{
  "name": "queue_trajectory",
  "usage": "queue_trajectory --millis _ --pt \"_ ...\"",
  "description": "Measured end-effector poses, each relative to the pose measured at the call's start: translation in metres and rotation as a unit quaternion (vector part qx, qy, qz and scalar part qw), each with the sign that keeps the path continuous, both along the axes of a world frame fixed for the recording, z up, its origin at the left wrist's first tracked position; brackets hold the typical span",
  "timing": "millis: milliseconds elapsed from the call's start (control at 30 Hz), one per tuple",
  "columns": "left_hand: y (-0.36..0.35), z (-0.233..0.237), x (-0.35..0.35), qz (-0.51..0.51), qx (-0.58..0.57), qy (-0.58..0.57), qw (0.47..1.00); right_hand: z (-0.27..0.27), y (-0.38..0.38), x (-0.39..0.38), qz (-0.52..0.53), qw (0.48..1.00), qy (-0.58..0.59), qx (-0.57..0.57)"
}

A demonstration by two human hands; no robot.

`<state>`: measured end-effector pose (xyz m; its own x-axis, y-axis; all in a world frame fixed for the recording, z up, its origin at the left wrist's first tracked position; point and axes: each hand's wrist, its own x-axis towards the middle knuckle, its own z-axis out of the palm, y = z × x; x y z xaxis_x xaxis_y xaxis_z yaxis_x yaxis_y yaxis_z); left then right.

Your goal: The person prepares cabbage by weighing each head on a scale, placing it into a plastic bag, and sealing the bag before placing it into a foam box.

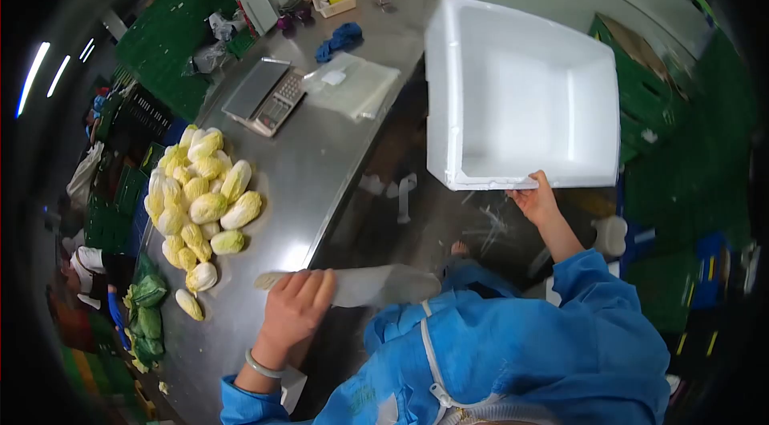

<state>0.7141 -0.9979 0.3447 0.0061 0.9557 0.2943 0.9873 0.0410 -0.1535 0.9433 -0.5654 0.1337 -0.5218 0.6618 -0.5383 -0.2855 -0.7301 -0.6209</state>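
White rectangular foam box [521, 88], empty, open side towards the camera, sits past the right edge of the stainless steel worktop [312, 161] with one corner over it. Right hand [535, 199] grips its near rim, thumb on the edge. Left hand [296, 305] is curled over a pale, long, flat strip [376, 285] lying across the worktop's near edge; what it is made of is unclear.

On the worktop:
- a heap of yellow-green cabbage heads [200, 193], left of the left hand
- a grey digital scale [264, 95]
- a stack of clear plastic bags [352, 84], just beside the box
- a blue cloth [338, 39]
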Motion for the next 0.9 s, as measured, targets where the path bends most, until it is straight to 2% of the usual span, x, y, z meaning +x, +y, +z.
queue_trajectory --millis 133,200,267,300,433,567,700,767,900 --pt "0.055 -0.005 -0.034 0.158 0.049 -0.063 0.984 -0.006 0.107 -0.05 -0.056 0.996 0.004 -0.065" --pt "0.073 -0.015 -0.048 0.249 0.083 -0.079 0.962 -0.009 0.168 -0.081 -0.062 0.994 0.044 -0.081" --pt "0.081 -0.029 -0.055 0.327 0.128 -0.099 0.931 -0.018 0.213 -0.105 -0.091 0.99 0.032 -0.107" --pt "0.083 -0.037 -0.061 0.363 0.153 -0.104 0.913 -0.02 0.234 -0.119 -0.107 0.987 0.03 -0.117" --pt "0.097 -0.047 -0.091 0.492 0.263 -0.297 0.775 -0.039 0.285 -0.165 -0.107 0.989 0.054 -0.083" --pt "0.117 -0.079 -0.156 0.445 0.377 -0.375 0.721 -0.046 0.325 -0.208 -0.142 0.985 0.029 -0.095" --pt "0.168 -0.109 -0.221 0.444 0.428 -0.471 0.631 -0.044 0.373 -0.239 -0.163 0.984 -0.024 -0.066" --pt "0.198 -0.117 -0.243 0.439 0.425 -0.491 0.621 -0.032 0.387 -0.261 -0.204 0.975 -0.067 -0.056" --pt "0.238 -0.124 -0.269 0.449 0.408 -0.524 0.598 -0.061 0.447 -0.284 -0.15 0.985 -0.034 -0.075"
